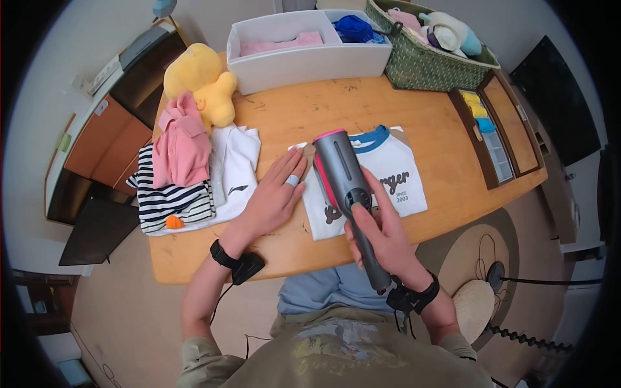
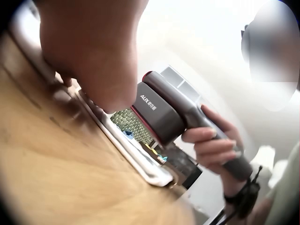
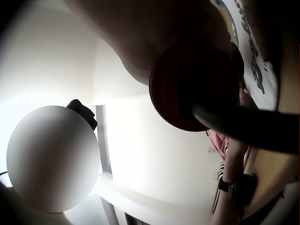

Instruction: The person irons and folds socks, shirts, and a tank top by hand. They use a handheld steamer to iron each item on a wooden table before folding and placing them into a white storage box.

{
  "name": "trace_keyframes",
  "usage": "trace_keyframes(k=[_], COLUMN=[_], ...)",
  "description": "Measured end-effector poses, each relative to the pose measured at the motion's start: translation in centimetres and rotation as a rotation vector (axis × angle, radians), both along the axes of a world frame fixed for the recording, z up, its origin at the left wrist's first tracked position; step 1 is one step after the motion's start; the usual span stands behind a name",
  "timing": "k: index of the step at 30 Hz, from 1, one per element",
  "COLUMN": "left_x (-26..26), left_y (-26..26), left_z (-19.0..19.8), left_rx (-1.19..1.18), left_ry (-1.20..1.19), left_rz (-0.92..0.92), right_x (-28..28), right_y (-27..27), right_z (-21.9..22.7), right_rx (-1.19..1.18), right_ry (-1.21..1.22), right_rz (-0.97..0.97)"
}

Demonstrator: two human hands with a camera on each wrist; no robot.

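Note:
A white T-shirt (image 1: 405, 169) with a blue collar and dark lettering lies flat near the table's front edge. My right hand (image 1: 386, 240) grips the handle of a grey handheld garment steamer (image 1: 341, 165) with pink-red trim. Its head overlaps the shirt's left part in the head view; the left wrist view shows the steamer head (image 2: 157, 112) raised above the cloth. My left hand (image 1: 275, 194), a ring on one finger, lies flat with straight fingers at the shirt's left sleeve. In the right wrist view the handle's end (image 3: 192, 89) hides most of the shirt.
Left on the wooden table (image 1: 291, 103) are folded clothes: a striped shirt (image 1: 174, 200), a pink shirt (image 1: 183, 142) and a white one (image 1: 236, 158). Behind stand a yellow plush (image 1: 194, 71), a white bin (image 1: 304, 68) and a green basket (image 1: 427, 68). An open wooden box (image 1: 498, 152) sits right.

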State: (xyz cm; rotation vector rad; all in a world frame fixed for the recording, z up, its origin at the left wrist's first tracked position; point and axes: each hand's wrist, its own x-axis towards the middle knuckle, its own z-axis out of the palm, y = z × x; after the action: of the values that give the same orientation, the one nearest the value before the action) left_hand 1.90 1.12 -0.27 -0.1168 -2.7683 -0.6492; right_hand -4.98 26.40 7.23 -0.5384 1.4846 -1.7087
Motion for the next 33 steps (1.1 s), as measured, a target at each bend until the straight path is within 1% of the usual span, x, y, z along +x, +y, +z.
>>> trace_keyframes(k=[3,6,9,12,15,20,26,29,32,33], left_x=[0.0,0.0,0.0,0.1,0.1,-0.1,-0.2,-0.2,-0.1,0.0], left_y=[-0.1,-0.4,-0.1,-0.1,0.2,0.3,0.2,0.2,0.0,0.0], left_z=[-0.4,-0.7,-0.9,-0.5,-0.4,-0.5,-0.7,-0.5,-0.2,-0.1], left_rx=[0.121,0.048,-0.076,-0.039,-0.005,-0.023,-0.044,0.019,0.049,0.050], left_ry=[0.011,0.060,0.054,0.068,0.033,0.053,0.080,0.089,0.111,0.119], left_rz=[0.036,0.004,0.018,0.024,0.054,0.067,0.053,0.048,0.019,0.007], right_x=[0.6,0.8,1.2,1.6,2.5,3.9,4.4,4.3,4.1,3.9], right_y=[-0.4,-0.6,-0.6,-0.2,0.7,2.8,4.6,5.4,6.9,7.2], right_z=[0.1,-0.7,-0.7,-0.3,-0.1,-0.2,0.0,0.5,0.4,0.4], right_rx=[0.059,0.114,0.154,0.170,0.191,0.237,0.292,0.284,0.231,0.195], right_ry=[-0.026,-0.036,-0.022,-0.020,-0.048,-0.056,-0.017,-0.024,-0.122,-0.101], right_rz=[0.051,0.065,0.070,0.097,0.131,0.221,0.259,0.291,0.266,0.232])
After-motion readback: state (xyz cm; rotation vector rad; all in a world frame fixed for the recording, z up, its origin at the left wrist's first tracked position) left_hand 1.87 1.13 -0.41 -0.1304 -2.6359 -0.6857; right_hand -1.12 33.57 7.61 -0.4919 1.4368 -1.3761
